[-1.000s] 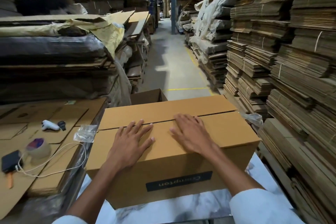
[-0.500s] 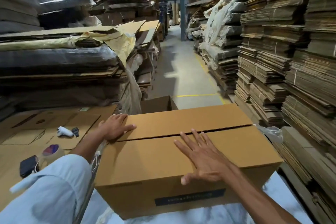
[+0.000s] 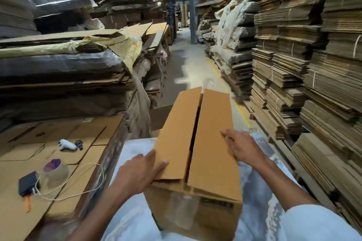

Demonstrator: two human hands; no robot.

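A brown cardboard box [image 3: 213,143] stands on a white marbled table [image 3: 129,217], turned so the seam between its two closed top flaps runs straight away from me. My left hand [image 3: 137,174] grips the near left corner of the left flap, with the thumb on top. Over at the box's right edge, my right hand [image 3: 242,147] rests on the right flap, its fingers fairly straight and pointing left. A strip of clear tape runs down the near face of the box. The whole box is blurred.
On a stack of flat cardboard [image 3: 25,162] at the left lie a tape roll [image 3: 55,170], a black device [image 3: 29,183] with a pale cord, and a white tool [image 3: 67,145]. Tall stacks of flattened cartons [image 3: 313,84] line the right. An aisle [image 3: 188,68] runs ahead.
The box has been turned about a quarter turn, so its seam now points away from me. My left hand has come from the far left corner to the near left corner.
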